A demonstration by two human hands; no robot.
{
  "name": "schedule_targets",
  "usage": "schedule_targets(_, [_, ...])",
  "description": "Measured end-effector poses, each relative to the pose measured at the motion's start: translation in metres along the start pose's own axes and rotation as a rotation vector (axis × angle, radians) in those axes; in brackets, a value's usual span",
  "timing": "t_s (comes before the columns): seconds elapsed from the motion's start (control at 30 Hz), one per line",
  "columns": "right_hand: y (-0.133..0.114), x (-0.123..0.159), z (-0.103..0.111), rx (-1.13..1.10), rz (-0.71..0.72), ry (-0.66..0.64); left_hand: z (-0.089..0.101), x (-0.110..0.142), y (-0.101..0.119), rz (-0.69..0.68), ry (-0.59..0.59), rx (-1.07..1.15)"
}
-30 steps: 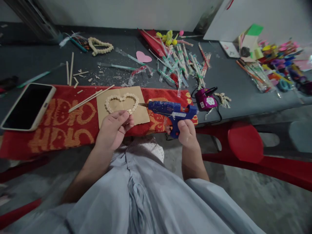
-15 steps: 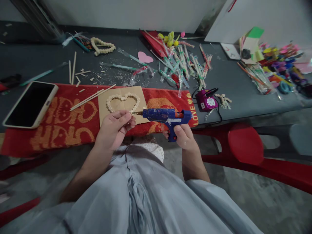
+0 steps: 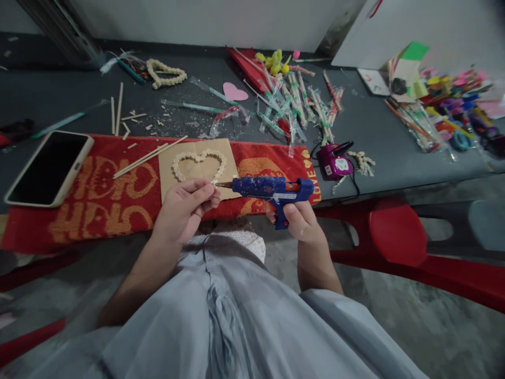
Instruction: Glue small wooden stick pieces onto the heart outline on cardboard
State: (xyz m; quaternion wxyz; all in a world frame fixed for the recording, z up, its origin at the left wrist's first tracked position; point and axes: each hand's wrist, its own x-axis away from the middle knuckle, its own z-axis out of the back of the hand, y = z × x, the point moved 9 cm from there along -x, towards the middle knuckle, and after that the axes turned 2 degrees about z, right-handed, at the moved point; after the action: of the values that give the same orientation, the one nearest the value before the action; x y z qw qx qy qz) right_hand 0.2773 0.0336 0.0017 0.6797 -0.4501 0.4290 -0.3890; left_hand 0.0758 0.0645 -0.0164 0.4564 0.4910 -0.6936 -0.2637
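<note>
My right hand (image 3: 302, 221) is wrapped round the handle of a blue hot glue gun (image 3: 258, 187), with its nozzle pointing left. My left hand (image 3: 187, 205) is closed in a pinch on a small pale piece (image 3: 215, 183), which looks like a bit of wooden stick. The nozzle tip is right at these fingertips, touching or almost touching the piece. Just behind the fingers, a heart outline (image 3: 178, 167) made of small pale bits lies on a cardboard square (image 3: 168, 181). My left hand hides the heart's lower end.
Under the cardboard lies a red towel (image 3: 138, 221) with a phone (image 3: 49, 168) at its left. Thin sticks (image 3: 150, 157), a second heart frame (image 3: 168, 80), a pink paper heart (image 3: 235, 92), wrapped chopsticks (image 3: 295, 100) and a purple box (image 3: 334, 162) are about. A red stool (image 3: 398, 231) stands right.
The glue gun and my right hand have shifted very slightly to the right. My left hand keeps its pinch in almost the same place.
</note>
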Motion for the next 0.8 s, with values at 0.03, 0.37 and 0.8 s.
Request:
schedule_targets(0.03, [0.002,0.000,0.000,0.002,-0.030,-0.005,0.000,0.001,0.001,-0.001,0.010,-0.002])
schedule_targets(0.37, [0.000,0.000,0.000,-0.035,-0.069,0.006,-0.001,0.000,0.000,0.010,-0.005,0.048])
schedule_targets(0.8, [-0.002,-0.001,0.001,0.016,-0.103,-0.003,-0.001,0.001,0.001,-0.010,-0.013,0.085])
